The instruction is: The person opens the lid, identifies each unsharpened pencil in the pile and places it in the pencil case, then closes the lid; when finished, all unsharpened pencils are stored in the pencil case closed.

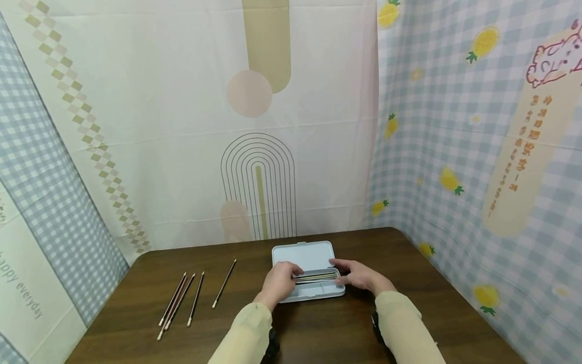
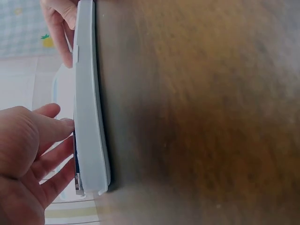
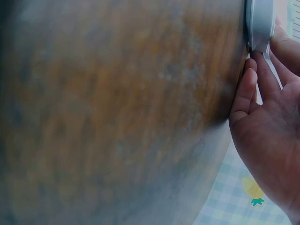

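Note:
A light blue pencil case (image 1: 311, 291) lies on the table with its lid (image 1: 303, 255) folded back. Several pencils (image 1: 318, 277) lie lengthwise in its rear part. My left hand (image 1: 279, 281) reaches over the left end of the case, its fingers at the ends of the pencils. In the left wrist view the thumb (image 2: 58, 127) touches the case's upper edge, and a pencil's metal end (image 2: 78, 183) shows beside the fingers. My right hand (image 1: 361, 276) holds the right end of the case, thumb at the near corner and fingers toward the lid.
On the left of the brown table (image 1: 336, 323) lie several dark pencils with pale eraser ends: a close bunch (image 1: 175, 303), one beside it (image 1: 196, 299) and a separate one (image 1: 224, 283). Patterned cloth (image 1: 182, 126) hangs behind the table and along both sides.

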Motion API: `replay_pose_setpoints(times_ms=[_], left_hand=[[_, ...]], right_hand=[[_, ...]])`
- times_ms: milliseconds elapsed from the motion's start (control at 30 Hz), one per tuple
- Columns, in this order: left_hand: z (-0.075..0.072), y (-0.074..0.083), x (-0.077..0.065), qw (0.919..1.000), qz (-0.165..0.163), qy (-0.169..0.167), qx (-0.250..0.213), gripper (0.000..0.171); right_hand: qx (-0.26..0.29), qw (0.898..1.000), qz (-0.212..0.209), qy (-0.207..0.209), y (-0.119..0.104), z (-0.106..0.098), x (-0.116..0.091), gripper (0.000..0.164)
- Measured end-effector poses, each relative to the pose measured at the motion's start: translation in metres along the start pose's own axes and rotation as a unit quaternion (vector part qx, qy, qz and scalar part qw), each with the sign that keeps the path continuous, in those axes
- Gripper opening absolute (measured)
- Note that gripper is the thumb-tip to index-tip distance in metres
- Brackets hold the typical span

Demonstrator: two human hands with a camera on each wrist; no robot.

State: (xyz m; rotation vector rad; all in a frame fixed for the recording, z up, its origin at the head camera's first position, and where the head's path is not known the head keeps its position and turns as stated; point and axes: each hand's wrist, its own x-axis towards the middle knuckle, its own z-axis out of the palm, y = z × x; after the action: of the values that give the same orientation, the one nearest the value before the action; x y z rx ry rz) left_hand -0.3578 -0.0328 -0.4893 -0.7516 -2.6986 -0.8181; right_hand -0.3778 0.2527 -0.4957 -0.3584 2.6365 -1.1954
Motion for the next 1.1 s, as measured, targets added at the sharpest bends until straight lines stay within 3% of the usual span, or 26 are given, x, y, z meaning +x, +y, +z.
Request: replay_pose_setpoints(times_ms=[267,667,900,1100], left_hand=[[0.004,0.001,0.003,0.9992,0.018,-0.001,-0.036,0.025],[0.005,0.003,0.004,0.9988,0.020,-0.006,-0.045,0.025],[-0.010,-0.005,-0.006,0.9973,0.016,-0.004,-0.072,0.023],[-0.030,-0.026,-0.020,0.9948,0.021,-0.002,-0.100,0.020]], right_hand=[[-0.003,1.000,-0.001,-0.001,0.001,-0.001,0.000,0.065],[-0.002,1.000,0.000,-0.001,0.000,-0.001,-0.001,0.066],[-0.001,1.000,0.003,0.004,0.000,0.002,0.000,0.066],[-0.004,1.000,0.003,0.004,0.000,0.001,0.001,0.067]])
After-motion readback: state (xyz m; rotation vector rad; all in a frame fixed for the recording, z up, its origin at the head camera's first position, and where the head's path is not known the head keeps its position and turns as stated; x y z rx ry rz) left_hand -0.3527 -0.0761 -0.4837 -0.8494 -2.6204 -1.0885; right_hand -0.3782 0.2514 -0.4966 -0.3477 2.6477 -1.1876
